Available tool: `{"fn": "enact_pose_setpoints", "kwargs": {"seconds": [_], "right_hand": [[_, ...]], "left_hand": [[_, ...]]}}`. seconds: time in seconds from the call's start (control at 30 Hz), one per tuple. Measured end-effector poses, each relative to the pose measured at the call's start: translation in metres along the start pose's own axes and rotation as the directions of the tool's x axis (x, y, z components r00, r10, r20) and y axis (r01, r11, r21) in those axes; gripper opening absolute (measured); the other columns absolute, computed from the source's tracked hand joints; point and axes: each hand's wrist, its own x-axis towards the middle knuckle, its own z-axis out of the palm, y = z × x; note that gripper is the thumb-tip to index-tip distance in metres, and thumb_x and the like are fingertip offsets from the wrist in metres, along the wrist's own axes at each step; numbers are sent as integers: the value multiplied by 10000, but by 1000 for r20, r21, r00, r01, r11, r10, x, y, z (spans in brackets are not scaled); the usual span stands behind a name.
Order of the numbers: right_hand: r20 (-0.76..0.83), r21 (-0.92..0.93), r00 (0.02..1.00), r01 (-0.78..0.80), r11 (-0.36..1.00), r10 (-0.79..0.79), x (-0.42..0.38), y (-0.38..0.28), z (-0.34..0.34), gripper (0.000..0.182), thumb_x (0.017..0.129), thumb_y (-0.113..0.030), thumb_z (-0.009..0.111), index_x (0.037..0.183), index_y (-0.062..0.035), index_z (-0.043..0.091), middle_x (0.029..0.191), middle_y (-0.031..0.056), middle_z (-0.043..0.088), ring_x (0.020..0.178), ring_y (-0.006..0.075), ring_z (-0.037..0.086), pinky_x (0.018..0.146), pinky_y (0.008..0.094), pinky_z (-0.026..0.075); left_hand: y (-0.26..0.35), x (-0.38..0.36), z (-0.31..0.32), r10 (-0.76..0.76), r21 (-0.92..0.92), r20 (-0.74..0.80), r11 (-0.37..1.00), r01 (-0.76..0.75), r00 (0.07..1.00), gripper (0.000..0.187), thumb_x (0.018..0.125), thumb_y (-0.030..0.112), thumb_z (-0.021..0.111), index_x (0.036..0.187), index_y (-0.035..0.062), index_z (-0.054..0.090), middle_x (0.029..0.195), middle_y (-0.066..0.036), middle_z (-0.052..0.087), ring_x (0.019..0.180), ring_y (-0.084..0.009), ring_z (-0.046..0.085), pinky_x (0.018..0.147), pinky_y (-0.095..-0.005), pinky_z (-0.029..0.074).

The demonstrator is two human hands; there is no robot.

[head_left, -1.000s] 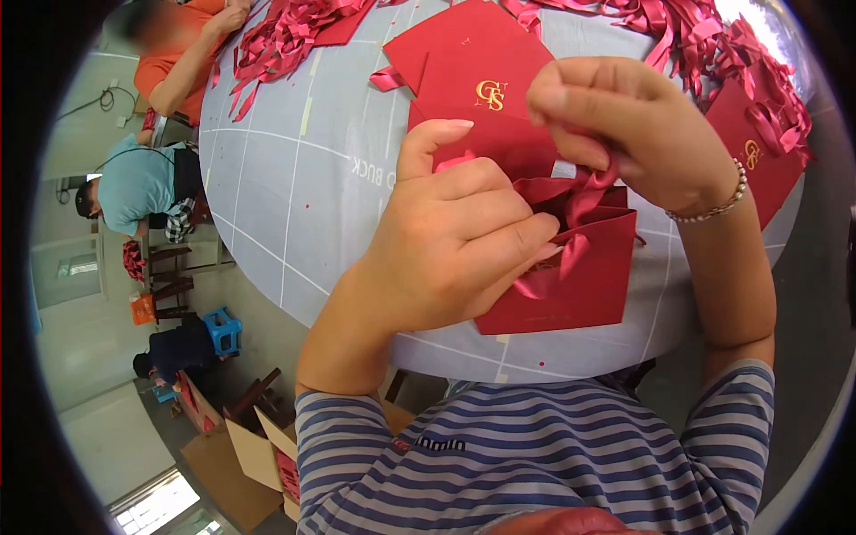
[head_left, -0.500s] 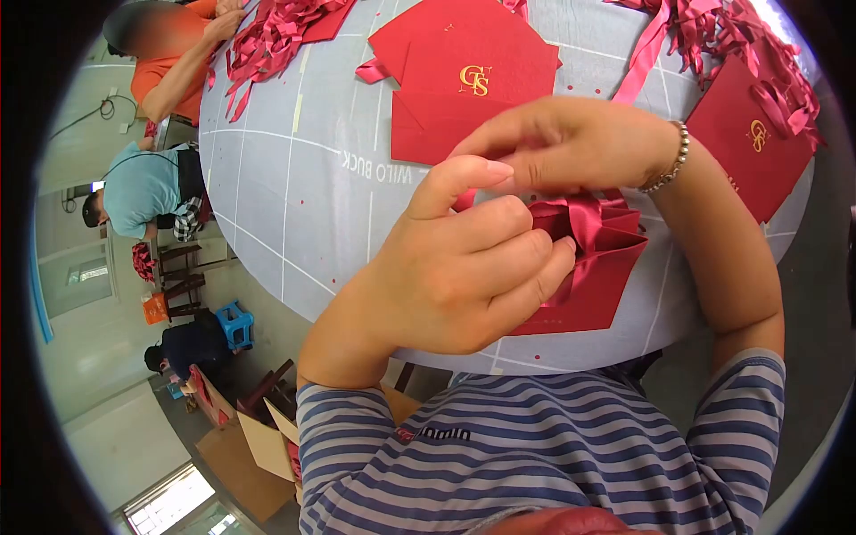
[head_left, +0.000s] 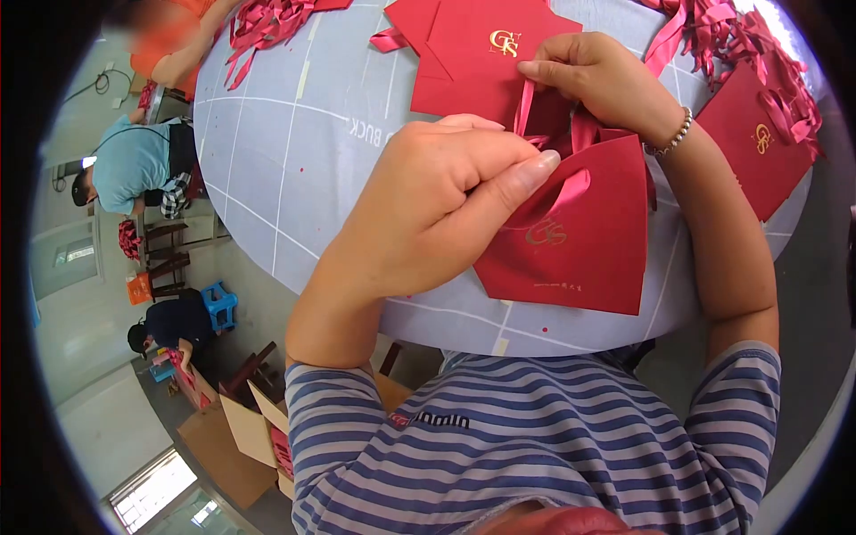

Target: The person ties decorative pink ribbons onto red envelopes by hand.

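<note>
A red paper gift bag (head_left: 597, 254) with a gold logo stands near the table's front edge, its mouth tilted away from me. My left hand (head_left: 455, 192) is closed on its top rim, thumb on the front panel and fingers hidden behind. A pink ribbon handle (head_left: 571, 192) comes through the front panel beside that thumb. Beyond the bag's mouth, my right hand (head_left: 602, 76) pinches an upright length of pink ribbon (head_left: 524, 107) between thumb and fingers. Its other fingers curl above the bag's back edge.
Flat red bags (head_left: 446, 85) overlap at the far middle of the cloth-covered table (head_left: 259, 160). More red bags (head_left: 758, 134) lie at the right under a ribbon heap (head_left: 713, 45). Another ribbon pile (head_left: 267, 31) sits far left. Co-workers and an open carton (head_left: 254, 428) are at left.
The bag has tilted so its front logo faces me. My left hand has shifted to its rim. My right hand has moved away from me and now pinches the ribbon.
</note>
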Motion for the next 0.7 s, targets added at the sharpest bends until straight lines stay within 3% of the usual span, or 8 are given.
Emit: {"fn": "enact_pose_setpoints", "kwargs": {"seconds": [0.1, 0.2, 0.27, 0.3, 0.37, 0.4, 0.5, 0.7], "right_hand": [[14, -21, 999, 34, 999, -34, 1, 6, -2, 282, 996, -289, 645, 903, -28, 697, 649, -52, 518, 599, 27, 454, 541, 215, 369], [-105, 199, 994, 17, 980, 4, -15, -19, -7, 375, 975, -255, 681, 1293, -61, 640, 728, -36, 583, 628, 23, 470, 547, 204, 355], [-359, 288, 910, 319, 903, -207, -15, -10, -3, 435, 946, -203, 718, 1346, -72, 608, 749, -21, 617, 641, 22, 488, 549, 204, 365], [-398, 1, 877, 294, 956, -269, -28, -25, -14, 373, 919, -153, 744, 1265, -49, 651, 784, 8, 667, 668, 19, 535, 562, 204, 412], [-203, -228, 927, 267, 936, -314, -46, -32, -44, 249, 889, -124, 763, 1106, -14, 706, 838, 38, 714, 679, 27, 578, 583, 201, 462], [-156, -81, 882, 438, 895, -446, -51, -41, -39, 143, 905, -143, 726, 905, 0, 731, 700, 34, 652, 588, 68, 545, 534, 246, 435], [367, 227, 824, 371, 901, -432, -69, -58, -48, 158, 820, 58, 711, 973, 22, 725, 857, 93, 727, 675, 138, 662, 534, 251, 477], [495, 162, 731, 454, 876, -470, -61, -47, -47, 137, 852, -47, 672, 972, 10, 706, 839, 141, 693, 699, 261, 651, 643, 333, 508]], "left_hand": [[-5, 0, 4, 52, 48, 24, 997, -53, 998, 109, 929, 47, 633, 908, -21, 717, 711, -98, 671, 635, -220, 630, 1005, -446, 465], [-13, -1, 14, 215, 197, 49, 955, -221, 975, 62, 877, 44, 685, 891, -9, 715, 710, -94, 664, 635, -235, 636, 1027, -481, 454], [-5, -5, 15, 323, 234, 142, 907, -349, 936, 72, 830, 53, 717, 893, 18, 717, 725, -83, 673, 652, -235, 648, 1023, -501, 457], [-1, -6, 14, 350, 265, 146, 887, -377, 925, 101, 788, 68, 737, 882, 44, 711, 710, -60, 673, 644, -207, 651, 1010, -514, 465], [10, -8, 10, 358, 326, 158, 861, -391, 920, 111, 772, 78, 744, 872, 48, 707, 699, -51, 670, 635, -197, 648, 1007, -520, 470], [13, -9, 10, 360, 390, 170, 830, -398, 917, 122, 756, 88, 751, 863, 53, 703, 689, -42, 666, 625, -187, 645, 1004, -525, 474], [15, -9, 11, 409, 468, 141, 775, -425, 902, 136, 739, 110, 761, 848, 56, 699, 674, -27, 656, 605, -171, 633, 1008, -533, 476], [11, -7, 14, 407, 457, 147, 780, -427, 902, 141, 732, 112, 766, 840, 54, 698, 665, -24, 643, 583, -169, 616, 1015, -532, 465]]}}
